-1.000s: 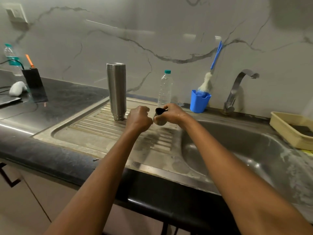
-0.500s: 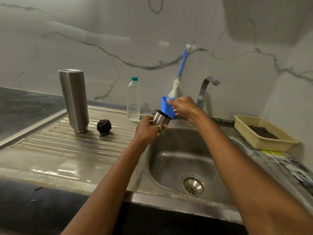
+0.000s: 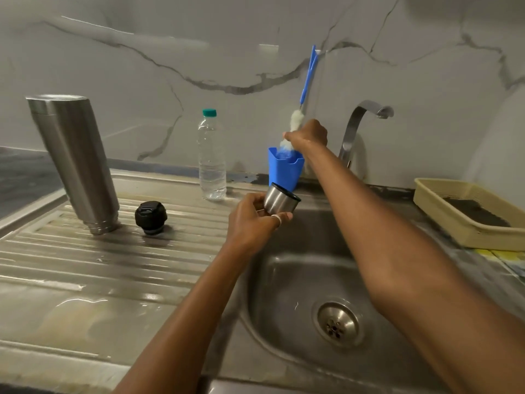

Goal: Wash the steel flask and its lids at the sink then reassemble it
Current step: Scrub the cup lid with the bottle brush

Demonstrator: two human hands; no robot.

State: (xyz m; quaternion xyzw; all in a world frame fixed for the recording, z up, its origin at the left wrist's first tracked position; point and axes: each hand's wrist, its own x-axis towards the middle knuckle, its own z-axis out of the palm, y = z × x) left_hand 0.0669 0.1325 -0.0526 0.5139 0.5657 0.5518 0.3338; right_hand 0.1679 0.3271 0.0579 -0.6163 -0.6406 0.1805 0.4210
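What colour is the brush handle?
Blue. The brush handle shows best in the head view, against the marble wall.

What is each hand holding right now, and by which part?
Left hand grips the steel cup lid round its side wall; right hand pinches the brush at its white head.

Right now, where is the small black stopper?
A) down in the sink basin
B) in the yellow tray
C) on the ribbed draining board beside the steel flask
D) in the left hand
C: the black stopper stands on the draining board beside the steel flask; the left hand holds the steel cup lid, and the right hand grips the bottle brush.
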